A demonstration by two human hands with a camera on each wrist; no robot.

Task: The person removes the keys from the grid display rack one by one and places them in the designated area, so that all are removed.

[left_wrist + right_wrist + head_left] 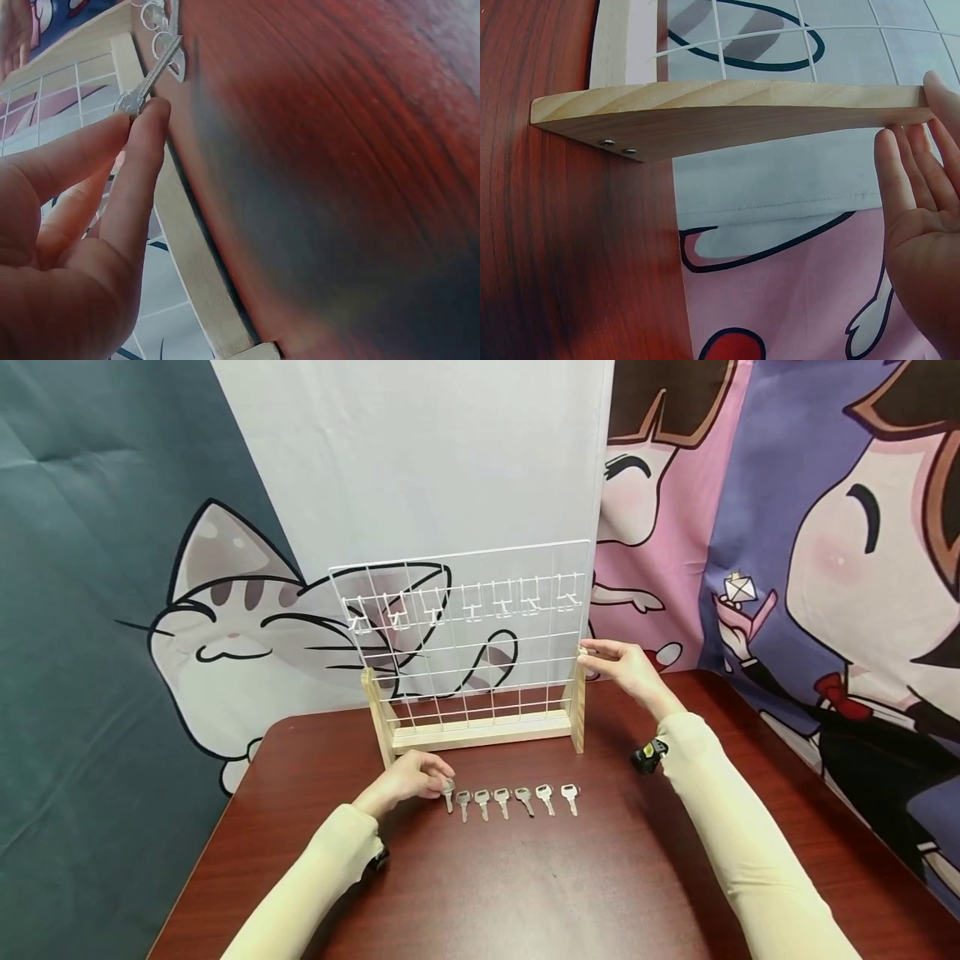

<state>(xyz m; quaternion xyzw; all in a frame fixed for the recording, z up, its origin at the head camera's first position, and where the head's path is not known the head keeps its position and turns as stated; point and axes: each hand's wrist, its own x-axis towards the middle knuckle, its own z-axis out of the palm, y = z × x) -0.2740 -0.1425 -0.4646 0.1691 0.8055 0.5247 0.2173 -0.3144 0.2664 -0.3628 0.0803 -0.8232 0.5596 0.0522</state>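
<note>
My left hand (pixel 411 779) pinches a silver key (pixel 449 797) by its head between thumb and fingertip, blade pointing away from the fingers. In the left wrist view, that key (pixel 147 84) overlaps other keys lying beyond it. A row of several silver keys (pixel 502 802) lies on the table to the right of this hand. Behind them stands a white wire grid rack (pixel 480 652) in a wooden base. My right hand (pixel 626 672) holds the top of the rack's right wooden side post (pixel 577 702), thumb on one face and fingers against the other, as the right wrist view shows.
Small white hooks (pixel 472 612) hang in a row across the upper grid. The reddish-brown table (pixel 540 893) extends in front of the keys. A printed cloth backdrop (pixel 450 452) with cartoon figures hangs behind the table and along its right side.
</note>
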